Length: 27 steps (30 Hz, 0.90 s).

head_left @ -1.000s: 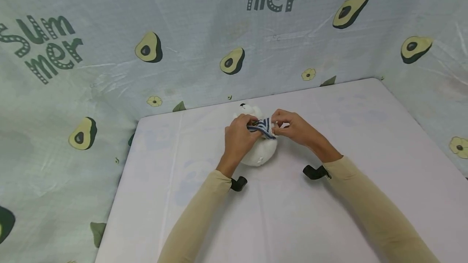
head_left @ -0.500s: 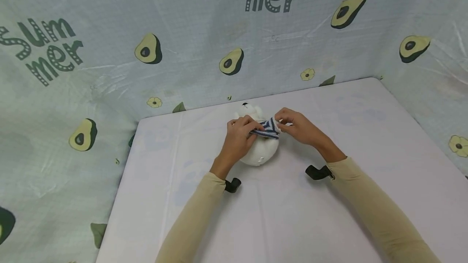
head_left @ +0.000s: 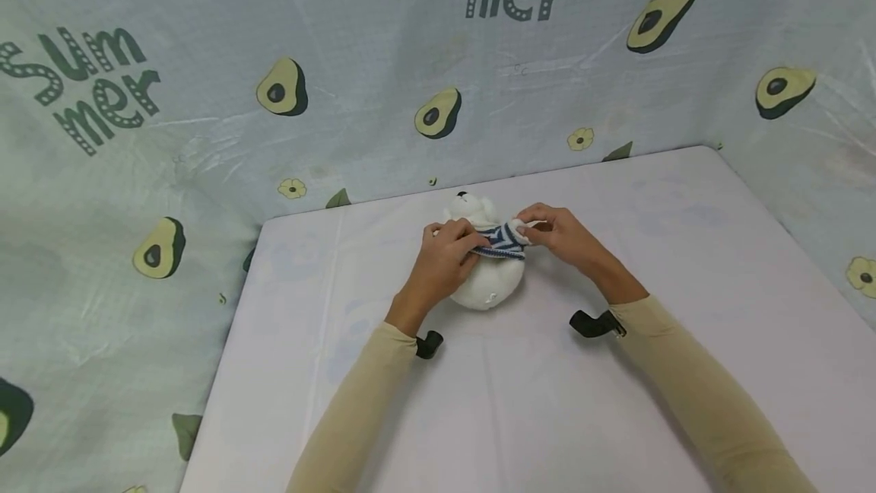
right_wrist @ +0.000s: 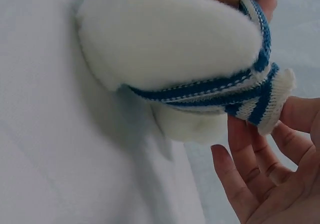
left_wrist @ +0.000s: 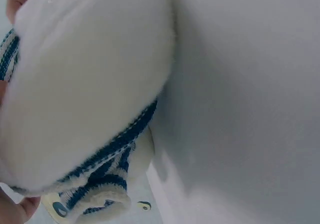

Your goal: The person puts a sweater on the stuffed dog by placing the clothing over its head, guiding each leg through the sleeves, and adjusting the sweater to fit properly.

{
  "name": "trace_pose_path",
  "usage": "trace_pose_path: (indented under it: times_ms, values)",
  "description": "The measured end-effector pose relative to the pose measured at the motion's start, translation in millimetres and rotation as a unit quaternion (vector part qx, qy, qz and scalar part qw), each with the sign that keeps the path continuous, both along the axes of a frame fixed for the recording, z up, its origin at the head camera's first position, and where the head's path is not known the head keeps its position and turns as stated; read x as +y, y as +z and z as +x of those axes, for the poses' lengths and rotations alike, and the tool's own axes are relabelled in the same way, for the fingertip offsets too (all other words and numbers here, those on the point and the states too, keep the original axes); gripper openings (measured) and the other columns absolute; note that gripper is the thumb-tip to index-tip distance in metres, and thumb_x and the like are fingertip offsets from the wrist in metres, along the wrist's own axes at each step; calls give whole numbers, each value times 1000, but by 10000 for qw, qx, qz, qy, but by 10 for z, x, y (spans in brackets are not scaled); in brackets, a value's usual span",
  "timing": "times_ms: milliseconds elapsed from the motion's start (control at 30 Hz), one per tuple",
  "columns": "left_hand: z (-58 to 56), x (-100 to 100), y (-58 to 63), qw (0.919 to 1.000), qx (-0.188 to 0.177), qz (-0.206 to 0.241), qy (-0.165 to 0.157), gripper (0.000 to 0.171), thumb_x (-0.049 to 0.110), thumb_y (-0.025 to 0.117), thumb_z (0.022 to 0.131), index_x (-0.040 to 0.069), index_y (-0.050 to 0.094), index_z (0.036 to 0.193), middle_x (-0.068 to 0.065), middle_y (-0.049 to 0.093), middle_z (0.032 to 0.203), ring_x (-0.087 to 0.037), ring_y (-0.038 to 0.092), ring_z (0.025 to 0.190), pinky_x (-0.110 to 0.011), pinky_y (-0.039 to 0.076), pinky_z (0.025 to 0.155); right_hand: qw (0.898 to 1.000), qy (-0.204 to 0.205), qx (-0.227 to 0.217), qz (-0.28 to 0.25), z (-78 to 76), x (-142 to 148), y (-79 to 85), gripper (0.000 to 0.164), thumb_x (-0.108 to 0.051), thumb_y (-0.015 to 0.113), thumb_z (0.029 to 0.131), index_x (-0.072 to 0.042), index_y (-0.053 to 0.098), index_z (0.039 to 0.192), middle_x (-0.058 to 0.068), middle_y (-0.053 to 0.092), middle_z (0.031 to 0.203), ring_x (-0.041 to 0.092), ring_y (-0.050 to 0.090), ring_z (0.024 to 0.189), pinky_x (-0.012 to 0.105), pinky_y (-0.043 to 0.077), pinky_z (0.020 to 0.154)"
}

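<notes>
A white plush bear (head_left: 487, 286) lies on the table, its black-nosed head toward the wall. It wears a blue-and-white striped knitted sweater (head_left: 501, 239), whose hem circles the round body. At the bear's left side my left hand (head_left: 441, 256) grips the sweater near the hem; its fingertips are partly hidden. My right hand (head_left: 563, 240) pinches the white cuff (right_wrist: 278, 102) of the sleeve between thumb and fingers, as the right wrist view shows. From below, the left wrist view shows the plush body (left_wrist: 90, 79) and the striped sleeve (left_wrist: 102, 191).
The white-covered table (head_left: 383, 402) reaches back to a pale sheet (head_left: 356, 97) printed with avocados and lettering. Black wrist mounts (head_left: 592, 323) stick out from beneath both beige sleeves (head_left: 705, 379).
The sweater's sleeve now stands farther out to the right and its hem lies flatter across the body. My left hand has changed its grip slightly; the right hand has shifted a little rightward.
</notes>
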<state>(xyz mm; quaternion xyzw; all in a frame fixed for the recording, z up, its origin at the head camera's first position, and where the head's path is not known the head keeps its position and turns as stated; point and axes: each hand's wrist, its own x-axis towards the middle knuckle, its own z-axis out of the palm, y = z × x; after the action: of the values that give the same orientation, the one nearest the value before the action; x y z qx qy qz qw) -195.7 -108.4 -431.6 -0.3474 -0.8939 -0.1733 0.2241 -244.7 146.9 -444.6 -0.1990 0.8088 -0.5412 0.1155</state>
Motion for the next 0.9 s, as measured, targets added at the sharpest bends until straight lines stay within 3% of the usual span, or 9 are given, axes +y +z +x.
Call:
trace_pose_path:
  times_ms: [167,433,567,767,900]
  values:
    - [51,60,14,9963,744,-426,-54,16,17,72,93,18,74,108,-1,64,106,-18,62,100,-53,45,99,9998,189,6,87,34,-13,64,33,-25,60,104,-4,65,129,10,56,131,28,63,109,39,56,90]
    - [77,178,-50,9781,1731,-1152,-111,20,26,61,104,25,76,118,0,67,108,-18,64,104,-48,48,98,9962,489,529,484,72,-8,135,31,-13,59,104,-5,63,133,12,52,134,30,59,112,41,54,91]
    - [81,204,-54,9740,1850,-1297,-132,20,24,59,104,24,77,114,1,68,106,-17,64,104,-47,49,97,9929,611,741,704,75,-13,154,27,-13,62,102,-4,64,128,10,52,134,27,59,109,45,53,93]
    - [71,221,-30,9723,1737,-1562,-75,21,31,57,104,24,77,109,3,68,104,-16,64,104,-48,47,97,9884,443,1223,782,45,-2,160,15,-18,64,101,-7,72,109,9,55,128,24,58,105,44,53,85]
    - [70,209,-7,9709,1578,-1802,-41,19,27,58,104,25,77,107,3,68,105,-15,63,104,-47,47,94,9928,361,942,642,-18,45,151,19,-23,62,103,-7,72,102,9,55,130,27,55,113,47,48,93]
